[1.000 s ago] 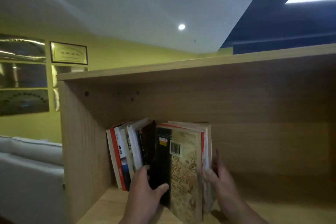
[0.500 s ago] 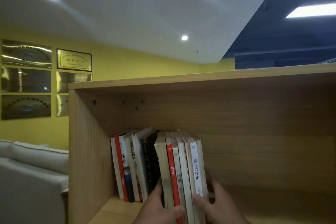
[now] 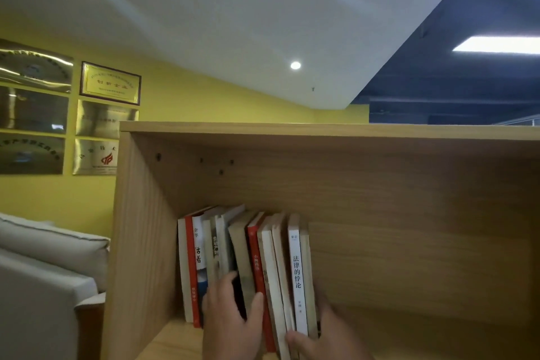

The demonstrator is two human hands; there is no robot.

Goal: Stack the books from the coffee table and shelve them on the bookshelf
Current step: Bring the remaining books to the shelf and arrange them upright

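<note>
from the head view, the books (image 3: 204, 257) stand in a row at the left end of the bookshelf (image 3: 321, 130), with their backs facing out. the first ones stand near the wooden side wall. the ones in the middle tilt, with their tops to the left.

the left hand (image 3: 230, 318) is low on the row. its fingers (image 3: 229, 278) go into a dark gap left of the tan book (image 3: 241, 254). its thumb lies across that book and touches the red book (image 3: 254, 257), so it is pinching the tan book.

the right hand (image 3: 324, 336) is at the right end of the row. its thumb sits on the front, low down by the white book (image 3: 296, 266) with black letters. its other fingers are curled round the far side, a bit blurry, so it grips that end.

left of the bookshelf is a pale sofa (image 3: 43, 257). shiny plaques (image 3: 110, 83) hang on the yellow wall. round lights (image 3: 295, 65) glow in the white ceiling.
</note>
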